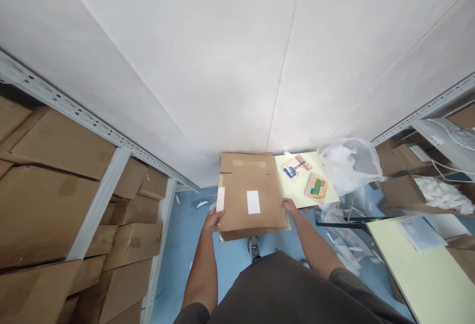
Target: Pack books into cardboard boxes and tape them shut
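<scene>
Flattened brown cardboard (237,215), with a white label near its middle and another at its left edge, lies in front of me against the wall. My left hand (213,218) grips its left edge below the side label. At the right edge, my right hand (289,205) holds the cardboard, fingers partly hidden. A second cardboard layer shows under the near edge. Just right of it, a pale yellow tabletop (289,189) bears two printed packets, one blue and red (297,166) and one orange and green (316,188).
Shelves stacked with brown boxes (48,215) stand at the left. A clear plastic bag (349,163) hangs beside the small tabletop. Another yellow table (426,279) and open boxes are at the right. Plastic scraps lie on the blue floor (178,245).
</scene>
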Tool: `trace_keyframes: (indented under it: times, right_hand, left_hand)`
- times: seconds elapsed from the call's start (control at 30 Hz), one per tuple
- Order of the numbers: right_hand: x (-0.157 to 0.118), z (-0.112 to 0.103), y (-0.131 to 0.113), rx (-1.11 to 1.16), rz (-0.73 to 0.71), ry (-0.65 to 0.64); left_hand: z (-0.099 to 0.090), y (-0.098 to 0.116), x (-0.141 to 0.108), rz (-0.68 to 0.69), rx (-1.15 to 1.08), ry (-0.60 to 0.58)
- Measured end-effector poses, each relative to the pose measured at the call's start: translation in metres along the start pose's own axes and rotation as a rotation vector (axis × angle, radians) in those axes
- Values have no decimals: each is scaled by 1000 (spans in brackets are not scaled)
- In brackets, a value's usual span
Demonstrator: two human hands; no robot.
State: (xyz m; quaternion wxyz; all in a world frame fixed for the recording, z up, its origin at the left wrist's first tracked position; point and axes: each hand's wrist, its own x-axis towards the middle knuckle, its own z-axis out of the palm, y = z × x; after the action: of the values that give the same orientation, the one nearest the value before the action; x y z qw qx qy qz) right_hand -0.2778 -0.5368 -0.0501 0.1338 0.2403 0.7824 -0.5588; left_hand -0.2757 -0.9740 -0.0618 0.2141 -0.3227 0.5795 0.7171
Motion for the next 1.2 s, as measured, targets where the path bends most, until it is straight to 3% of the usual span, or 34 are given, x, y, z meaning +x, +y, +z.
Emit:
trace_keyframes:
  times: [0.2,0.33,0.43,0.53,0.7,0.83,1.03,1.2]
  right_hand:
    - [-11,-64,-24,193,38,-81]
    - [-21,-122,-43,340,2,-110]
    - [-32,-170,-52,391,-41,-88]
    - [-51,-219,-53,462,-98,-99]
    - [-96,-305,-42,533,-205,-100]
    - [-133,-376,-20,558,-276,-30]
    - [-198,-481,29,651,-323,138]
    - [-271,-553,85,759,-324,333]
  left_hand:
    - [24,21,-10,48,33,-96]
    - [45,34,-23,68,61,-255]
    - [76,48,-33,86,99,-369]
    - [119,62,-44,99,204,-402]
    - [202,80,-71,149,292,-487]
    - [280,93,-96,196,379,-577]
    - [426,105,-129,280,580,-729]
    - [559,92,-158,309,708,-939]
